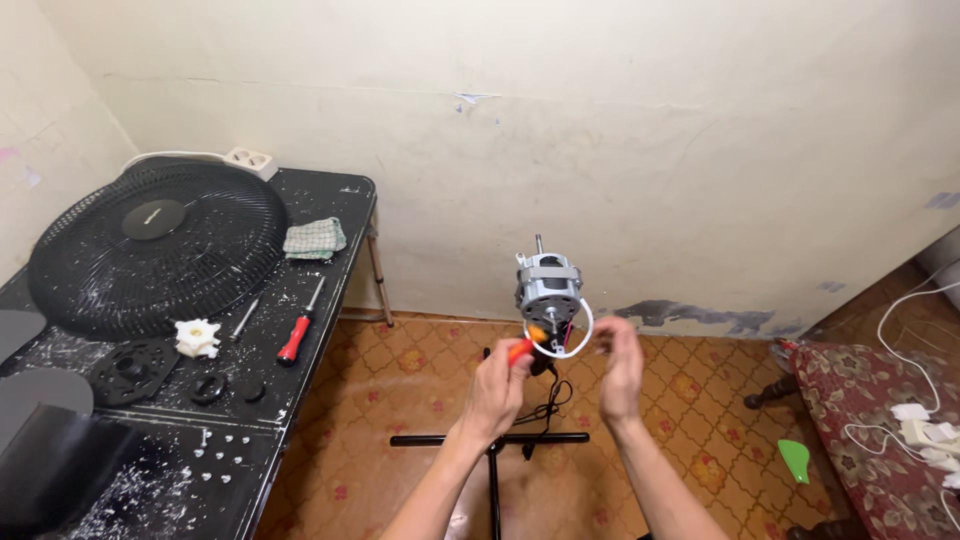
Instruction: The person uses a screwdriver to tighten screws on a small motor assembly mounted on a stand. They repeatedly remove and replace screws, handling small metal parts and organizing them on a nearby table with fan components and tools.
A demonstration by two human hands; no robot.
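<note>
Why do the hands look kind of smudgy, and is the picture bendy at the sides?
Head view: the right hand is motion-blurred, the left hand softer too, while the grey motor and black fan grille stay fairly sharp; the light is flat and dim with soft shadows; the wide lens bows the table edge a little.

I see the room under an even, rather warm indoor light that seems to come from above and behind me. The pale wall (600,120) is the brightest part and has no hard glare. Shadows are soft; a darker zone lies under the black worktop (320,200) and along its edge. On the worktop the white specks stand out sharply. My right hand (620,365) is a little smeared by motion blur, my left hand (497,385) somewhat less. The wide lens bends the lines near the edges, and the corners look slightly softer.
</note>
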